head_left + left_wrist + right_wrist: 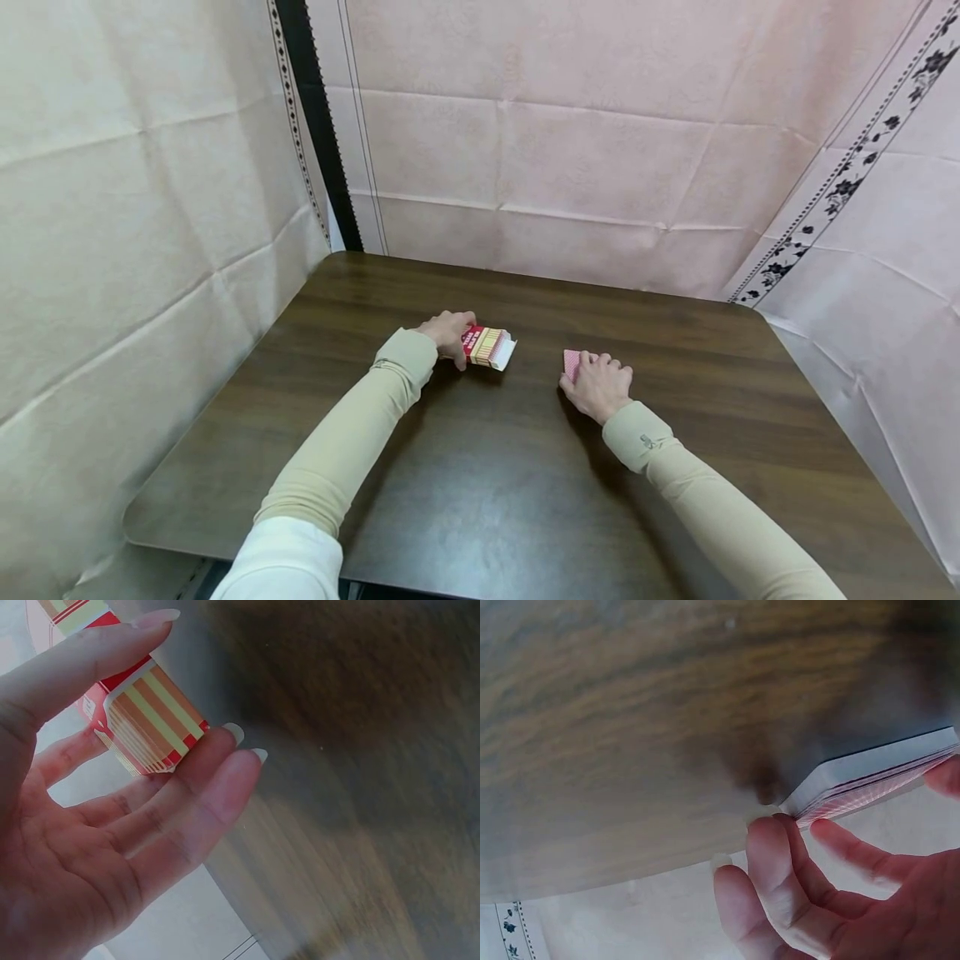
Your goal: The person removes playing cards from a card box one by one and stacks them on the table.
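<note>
My left hand (pixel 448 335) grips a red card box (pixel 487 345) with yellow stripes, left of the table's middle. A white open flap sticks out at the box's right end. The left wrist view has the thumb across one side of the box (pixel 154 712) and the fingertips at its opposite edge. To the right, my right hand (pixel 600 388) holds a deck of playing cards (pixel 572 362) with red patterned backs. Seen from the right wrist, the deck (pixel 877 776) is a squared stack close over the table, pinched by its edges. Part of it is hidden under the hand.
The brown wood-grain table (pixel 465 483) has rounded corners and reaches well beyond both hands. Pale creased cloth (pixel 570 158) hangs behind it, with more cloth (pixel 112 275) along the left side and on the right.
</note>
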The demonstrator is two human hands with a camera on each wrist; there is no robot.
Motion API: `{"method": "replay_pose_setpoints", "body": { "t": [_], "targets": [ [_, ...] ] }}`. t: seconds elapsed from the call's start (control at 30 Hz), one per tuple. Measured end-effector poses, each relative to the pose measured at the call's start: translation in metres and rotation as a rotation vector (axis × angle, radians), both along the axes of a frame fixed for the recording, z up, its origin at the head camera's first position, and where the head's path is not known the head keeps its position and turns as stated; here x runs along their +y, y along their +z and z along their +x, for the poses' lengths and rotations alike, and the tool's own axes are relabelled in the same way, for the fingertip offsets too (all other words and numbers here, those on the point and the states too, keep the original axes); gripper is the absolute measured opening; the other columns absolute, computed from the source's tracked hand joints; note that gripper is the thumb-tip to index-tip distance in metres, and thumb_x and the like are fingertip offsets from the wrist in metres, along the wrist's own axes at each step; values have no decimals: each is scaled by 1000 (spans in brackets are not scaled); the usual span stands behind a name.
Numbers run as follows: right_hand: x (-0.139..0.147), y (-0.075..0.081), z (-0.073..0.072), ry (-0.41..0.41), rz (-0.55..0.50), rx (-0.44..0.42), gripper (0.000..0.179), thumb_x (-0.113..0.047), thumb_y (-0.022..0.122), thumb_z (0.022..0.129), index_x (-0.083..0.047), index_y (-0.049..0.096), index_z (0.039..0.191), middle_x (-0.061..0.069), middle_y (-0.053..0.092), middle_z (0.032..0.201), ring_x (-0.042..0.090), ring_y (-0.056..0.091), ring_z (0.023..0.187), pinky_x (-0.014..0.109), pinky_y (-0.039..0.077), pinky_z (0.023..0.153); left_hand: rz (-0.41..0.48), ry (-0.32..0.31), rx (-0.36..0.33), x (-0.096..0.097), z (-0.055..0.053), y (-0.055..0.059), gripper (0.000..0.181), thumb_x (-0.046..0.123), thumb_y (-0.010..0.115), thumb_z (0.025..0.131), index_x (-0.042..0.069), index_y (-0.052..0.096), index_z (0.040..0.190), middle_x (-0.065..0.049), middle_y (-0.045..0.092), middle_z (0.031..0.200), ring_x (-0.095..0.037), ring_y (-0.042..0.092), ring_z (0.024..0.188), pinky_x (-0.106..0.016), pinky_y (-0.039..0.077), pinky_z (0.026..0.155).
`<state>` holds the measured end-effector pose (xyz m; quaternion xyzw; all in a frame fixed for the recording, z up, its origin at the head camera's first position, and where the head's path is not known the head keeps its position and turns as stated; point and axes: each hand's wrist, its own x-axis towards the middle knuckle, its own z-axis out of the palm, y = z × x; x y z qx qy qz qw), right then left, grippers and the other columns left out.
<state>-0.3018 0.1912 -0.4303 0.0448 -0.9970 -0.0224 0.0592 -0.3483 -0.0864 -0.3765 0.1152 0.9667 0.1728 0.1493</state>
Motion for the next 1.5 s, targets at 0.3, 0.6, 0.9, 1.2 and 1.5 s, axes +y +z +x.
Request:
{"method": "replay_pose_setpoints", "body": {
  "t": [0.3,0.6,0.9,1.2,1.5],
  "targets": [
    [-7,14,3,197,-41,169,48,-44,54,92,-4,54,118,23,56,105,40,55,98,53,45,79,4,-18,23,7,1,2,77,12,87,64,19,48,131,-11,56,123,-27,54,108,-46,46,91],
    [-43,22,6,671,-95,170,53,-9,59,85,-15,52,137,18,52,124,31,52,108,45,49,88,33,-26,46,10,4,-3,74,14,88,64,21,52,128,-10,55,121,-26,54,102,-35,50,68],
    [-60,18,5,649,-37,81,43,-10,63,80,-17,59,122,27,29,150,42,44,124,53,45,96,35,-92,75,13,4,1,74,10,90,60,23,55,124,-8,58,119,-25,55,99,-34,48,66],
    [-53,24,4,709,-172,170,48,-18,65,86,-15,58,133,25,39,146,39,51,118,51,47,95,35,-28,70,4,5,4,76,9,89,62,22,52,126,-10,56,122,-26,54,107,-43,47,84],
    [-58,25,8,657,-192,124,43,-39,70,87,-12,59,118,15,57,123,31,57,109,47,50,92,-1,-36,38,4,3,-3,77,13,90,60,22,52,127,-9,57,123,-25,54,109,-46,46,92]
  ]
}}
